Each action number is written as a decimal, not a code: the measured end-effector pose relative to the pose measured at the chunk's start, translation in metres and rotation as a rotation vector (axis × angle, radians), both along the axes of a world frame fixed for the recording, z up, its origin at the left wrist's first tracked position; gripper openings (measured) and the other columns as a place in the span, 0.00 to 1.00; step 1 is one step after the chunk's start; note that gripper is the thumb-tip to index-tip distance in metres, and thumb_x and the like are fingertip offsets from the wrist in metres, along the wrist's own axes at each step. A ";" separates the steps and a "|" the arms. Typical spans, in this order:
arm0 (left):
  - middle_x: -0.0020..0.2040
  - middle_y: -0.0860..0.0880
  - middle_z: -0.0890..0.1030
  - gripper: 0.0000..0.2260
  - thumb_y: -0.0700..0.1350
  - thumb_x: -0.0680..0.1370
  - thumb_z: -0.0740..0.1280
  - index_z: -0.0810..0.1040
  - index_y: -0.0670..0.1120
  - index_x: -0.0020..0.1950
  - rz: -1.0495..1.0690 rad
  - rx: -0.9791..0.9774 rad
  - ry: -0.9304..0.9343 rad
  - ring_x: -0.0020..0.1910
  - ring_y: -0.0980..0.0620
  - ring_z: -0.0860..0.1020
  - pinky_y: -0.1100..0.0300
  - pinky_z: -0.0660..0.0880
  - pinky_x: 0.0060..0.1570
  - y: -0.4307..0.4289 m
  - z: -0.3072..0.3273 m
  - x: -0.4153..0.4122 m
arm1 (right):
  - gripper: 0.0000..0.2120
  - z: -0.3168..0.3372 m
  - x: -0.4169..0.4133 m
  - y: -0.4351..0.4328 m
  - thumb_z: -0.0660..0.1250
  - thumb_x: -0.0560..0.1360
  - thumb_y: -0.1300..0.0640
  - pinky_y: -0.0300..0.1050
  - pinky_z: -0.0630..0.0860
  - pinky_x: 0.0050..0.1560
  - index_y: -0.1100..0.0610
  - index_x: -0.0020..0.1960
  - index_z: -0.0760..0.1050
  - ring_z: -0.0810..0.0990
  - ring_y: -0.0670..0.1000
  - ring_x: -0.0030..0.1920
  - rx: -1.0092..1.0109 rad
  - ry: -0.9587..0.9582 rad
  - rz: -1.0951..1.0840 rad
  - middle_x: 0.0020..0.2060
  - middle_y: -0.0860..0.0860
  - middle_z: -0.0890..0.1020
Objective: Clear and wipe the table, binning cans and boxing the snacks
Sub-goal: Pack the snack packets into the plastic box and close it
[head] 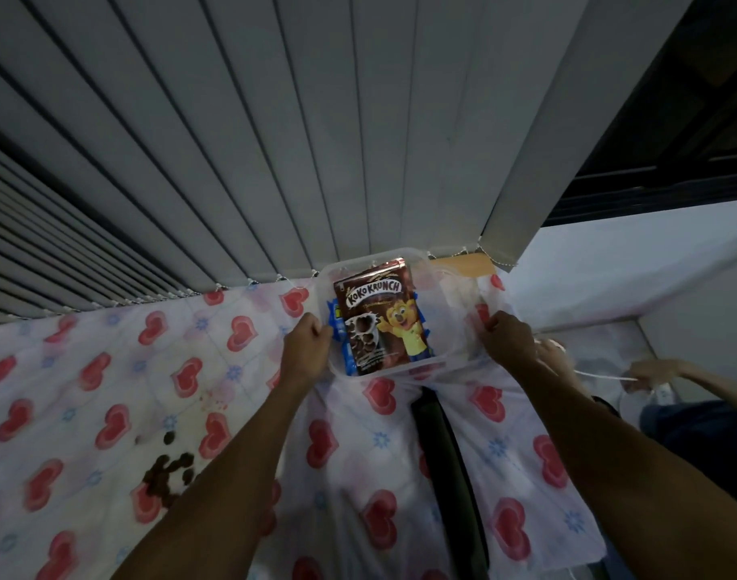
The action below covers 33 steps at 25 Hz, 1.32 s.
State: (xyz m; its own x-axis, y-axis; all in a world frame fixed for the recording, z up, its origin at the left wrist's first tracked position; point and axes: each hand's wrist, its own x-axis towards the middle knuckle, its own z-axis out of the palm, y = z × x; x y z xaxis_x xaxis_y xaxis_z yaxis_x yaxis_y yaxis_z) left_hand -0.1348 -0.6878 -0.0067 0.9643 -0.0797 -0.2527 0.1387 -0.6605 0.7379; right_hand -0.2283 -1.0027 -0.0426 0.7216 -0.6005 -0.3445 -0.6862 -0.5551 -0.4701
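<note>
A clear plastic box (446, 324) stands at the table's far edge, against the blinds. Inside it lies a brown Koko Krunch cereal pack (379, 320) on top of blue snack packets (337, 328). My left hand (308, 345) is closed on the box's left rim. My right hand (507, 337) is closed at the box's right side. A white tablecloth with red hearts (107, 370) covers the table. Dark brown cereal crumbs and a spill (170, 470) lie on the cloth at the lower left.
Grey vertical blinds (274, 140) hang right behind the box. A dark chair back (442, 454) stands between my arms at the table's near edge. Another person's hands (651, 374) hold a white cord at the right. A dark window frame (672, 119) fills the upper right.
</note>
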 end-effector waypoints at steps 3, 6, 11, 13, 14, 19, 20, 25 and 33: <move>0.37 0.48 0.74 0.09 0.43 0.84 0.61 0.70 0.43 0.44 0.048 0.037 -0.007 0.34 0.55 0.72 0.62 0.68 0.33 0.019 -0.003 -0.005 | 0.05 0.011 -0.002 0.000 0.61 0.81 0.57 0.58 0.83 0.45 0.58 0.53 0.67 0.82 0.60 0.42 0.115 -0.152 -0.209 0.38 0.54 0.77; 0.37 0.47 0.75 0.09 0.43 0.84 0.62 0.70 0.43 0.44 0.057 0.060 -0.010 0.34 0.54 0.72 0.61 0.68 0.33 0.027 -0.004 -0.008 | 0.03 0.028 -0.008 -0.009 0.57 0.82 0.54 0.63 0.84 0.40 0.53 0.53 0.64 0.84 0.59 0.37 0.070 -0.402 -0.285 0.39 0.54 0.81; 0.37 0.47 0.75 0.09 0.43 0.84 0.62 0.71 0.41 0.46 0.017 0.049 0.002 0.35 0.53 0.72 0.61 0.67 0.32 0.010 -0.001 -0.011 | 0.04 0.080 -0.019 -0.029 0.56 0.83 0.50 0.59 0.84 0.39 0.50 0.55 0.66 0.85 0.52 0.35 -0.031 -0.629 -0.456 0.41 0.50 0.81; 0.37 0.46 0.74 0.09 0.43 0.84 0.62 0.70 0.41 0.45 -0.013 0.040 0.008 0.33 0.53 0.71 0.60 0.66 0.32 -0.001 -0.003 -0.010 | 0.06 0.098 -0.025 -0.036 0.58 0.84 0.51 0.56 0.85 0.35 0.52 0.57 0.67 0.85 0.50 0.34 -0.003 -0.690 -0.493 0.47 0.53 0.83; 0.37 0.46 0.74 0.09 0.43 0.83 0.62 0.69 0.42 0.45 -0.025 0.037 0.013 0.34 0.52 0.71 0.59 0.66 0.32 -0.008 -0.004 -0.010 | 0.06 0.106 -0.028 -0.038 0.58 0.84 0.51 0.55 0.85 0.34 0.53 0.57 0.67 0.85 0.50 0.34 0.019 -0.726 -0.512 0.49 0.53 0.83; 0.40 0.46 0.75 0.08 0.44 0.83 0.63 0.70 0.41 0.47 -0.029 0.062 0.129 0.41 0.48 0.73 0.60 0.65 0.31 -0.032 -0.006 -0.006 | 0.08 0.132 -0.029 -0.030 0.57 0.84 0.54 0.49 0.83 0.32 0.56 0.60 0.70 0.85 0.52 0.34 0.168 -0.794 -0.498 0.49 0.54 0.82; 0.44 0.43 0.77 0.08 0.44 0.83 0.63 0.71 0.39 0.50 -0.023 0.078 0.156 0.43 0.47 0.74 0.60 0.66 0.32 -0.033 -0.006 -0.005 | 0.09 0.133 -0.027 -0.026 0.57 0.84 0.54 0.49 0.83 0.32 0.56 0.60 0.71 0.85 0.52 0.35 0.223 -0.793 -0.469 0.50 0.54 0.82; 0.58 0.44 0.77 0.13 0.51 0.84 0.60 0.75 0.43 0.60 0.092 -0.075 -0.114 0.54 0.47 0.77 0.54 0.73 0.50 -0.043 0.029 0.013 | 0.12 0.141 -0.011 0.006 0.64 0.83 0.54 0.55 0.85 0.43 0.58 0.62 0.77 0.86 0.58 0.45 0.564 -0.777 -0.286 0.52 0.57 0.83; 0.73 0.42 0.74 0.42 0.80 0.71 0.53 0.68 0.57 0.77 -0.060 -1.048 0.674 0.70 0.36 0.74 0.27 0.60 0.72 -0.045 0.086 0.036 | 0.13 0.151 0.012 0.025 0.67 0.81 0.54 0.47 0.83 0.48 0.50 0.66 0.78 0.84 0.53 0.52 0.691 -0.788 -0.092 0.54 0.52 0.84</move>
